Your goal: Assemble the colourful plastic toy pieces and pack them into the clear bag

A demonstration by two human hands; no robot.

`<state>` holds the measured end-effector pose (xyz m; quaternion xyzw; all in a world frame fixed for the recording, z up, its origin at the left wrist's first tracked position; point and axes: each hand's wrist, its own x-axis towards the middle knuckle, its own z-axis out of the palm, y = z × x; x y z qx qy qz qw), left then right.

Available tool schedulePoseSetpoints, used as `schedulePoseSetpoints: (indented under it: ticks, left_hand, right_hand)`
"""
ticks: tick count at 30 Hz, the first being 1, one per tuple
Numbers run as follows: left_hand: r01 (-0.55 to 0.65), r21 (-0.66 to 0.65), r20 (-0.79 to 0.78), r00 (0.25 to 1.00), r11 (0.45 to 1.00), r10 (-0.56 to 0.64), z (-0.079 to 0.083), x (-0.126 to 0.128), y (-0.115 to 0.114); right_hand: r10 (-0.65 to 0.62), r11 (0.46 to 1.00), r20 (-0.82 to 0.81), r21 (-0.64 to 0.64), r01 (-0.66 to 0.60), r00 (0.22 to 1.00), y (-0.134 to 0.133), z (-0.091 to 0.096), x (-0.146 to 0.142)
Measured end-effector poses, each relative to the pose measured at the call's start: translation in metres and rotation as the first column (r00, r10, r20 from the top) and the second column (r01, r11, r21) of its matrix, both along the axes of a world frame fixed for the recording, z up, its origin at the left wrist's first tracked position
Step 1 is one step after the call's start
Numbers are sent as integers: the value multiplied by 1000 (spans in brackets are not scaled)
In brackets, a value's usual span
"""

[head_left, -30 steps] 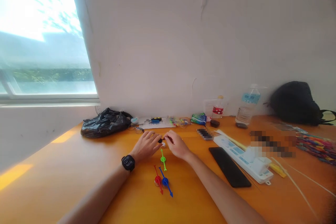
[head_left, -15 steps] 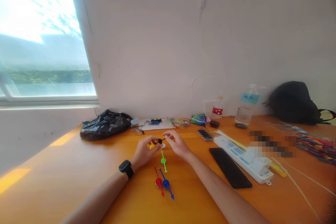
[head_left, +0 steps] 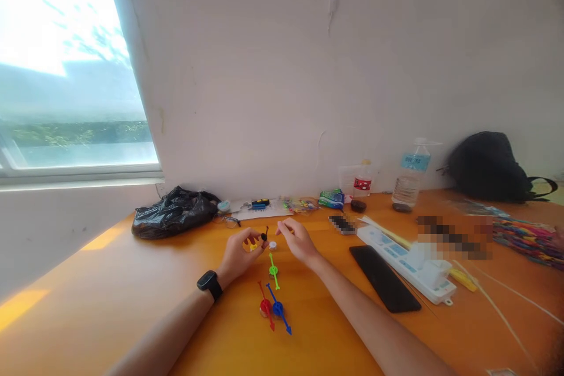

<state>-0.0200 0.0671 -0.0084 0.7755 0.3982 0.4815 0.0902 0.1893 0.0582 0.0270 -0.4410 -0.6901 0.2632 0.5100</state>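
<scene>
My left hand [head_left: 240,254], with a black watch [head_left: 210,285] on its wrist, pinches a small black arrow spinner [head_left: 264,237] between thumb and fingertips. Just to the right, my right hand [head_left: 297,241] hovers with its fingers bent and slightly apart, touching nothing. A yellow spinner [head_left: 253,247] shows partly behind the left fingers, and a white round piece [head_left: 272,245] lies between the hands. Nearer to me, a green arrow spinner [head_left: 274,271] stands on the table. Closer still are a red arrow spinner [head_left: 265,306] and a blue one [head_left: 278,308], side by side.
On the wooden table [head_left: 110,305] a black plastic bag [head_left: 176,211] lies at the back left, near eyeglasses [head_left: 228,221]. To the right are a black slab [head_left: 385,278], a white power strip [head_left: 396,258], bottles [head_left: 406,182] and a black backpack [head_left: 489,167]. Small coloured parts lie by the wall.
The right fingers have come off the black spinner and drawn slightly right. Its arrow has turned from lying sideways to pointing upward. The left hand still holds it.
</scene>
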Motion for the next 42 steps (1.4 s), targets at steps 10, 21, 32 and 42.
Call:
schedulePoseSetpoints:
  ticks: [10, 21, 32, 42]
  left_hand:
    - [10, 101, -76, 997, 995, -3, 0, 1, -1]
    - [5, 46, -225, 974, 999, 6, 2, -6, -2]
    - [8, -123, -174, 984, 992, -29, -14, -10, 15]
    - [56, -168, -153, 985, 984, -82, -11, -9, 14]
  right_hand:
    - [209, 977, 30, -48, -207, 978, -9, -5, -9]
    - [78, 997, 156, -13, -77, 985, 4, -6, 9]
    - [-227, 963, 473, -18, 267, 851, 25, 15, 65]
    - [-119, 854, 712, -282, 437, 692, 23, -2, 83]
